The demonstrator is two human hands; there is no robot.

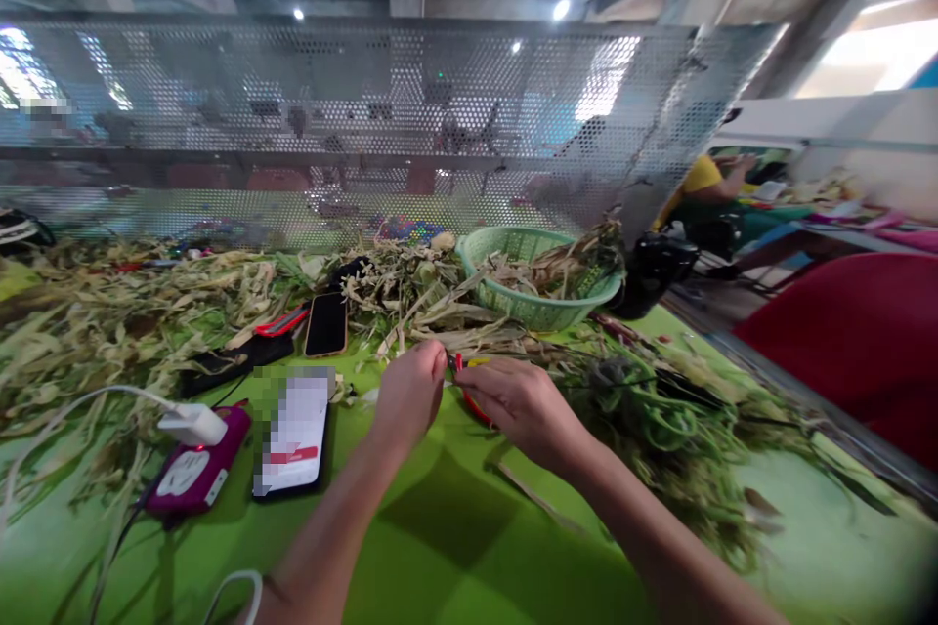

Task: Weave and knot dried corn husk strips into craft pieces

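Observation:
Both hands are close together over the green table. My left hand is closed, its fingertips pinched on something I cannot make out. Just to its right, my right hand is closed around pliers with red and yellow handles. The head of the pliers is beside the left fingertips. Dry plant strips lie behind the hands, and a loose strip rests on the table in front of the right hand.
A lit phone, a purple power block and a dark phone lie left. Behind are a green basket and a perforated metal screen. Green twine lies right. A seated person is farther right.

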